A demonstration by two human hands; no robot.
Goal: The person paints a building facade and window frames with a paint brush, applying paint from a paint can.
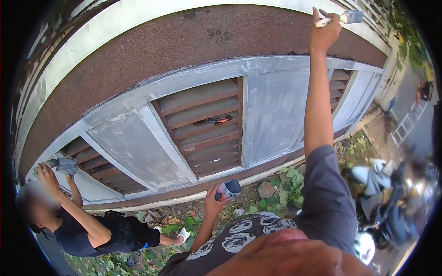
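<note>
Item: right hand [326, 36], upper right of the frame; partly closed, gripping the pale handle of a paintbrush [353, 17], bristles pointing right. Item: left hand [213, 202], lower centre; fingers curled round a grey-smeared container [231, 187]. Beyond, I log slatted vents [209, 124] between grey panels [278, 115]. Lower left: a co-worker [87, 230], arms raised, with another smeared container [67, 166].

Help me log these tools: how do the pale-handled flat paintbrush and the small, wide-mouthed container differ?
The paintbrush is flat with a slim handle; the container is squat and rounded. The paintbrush is raised beside the white ledge in the right hand; the container is lower, in the left hand. Both look greyish.
</note>
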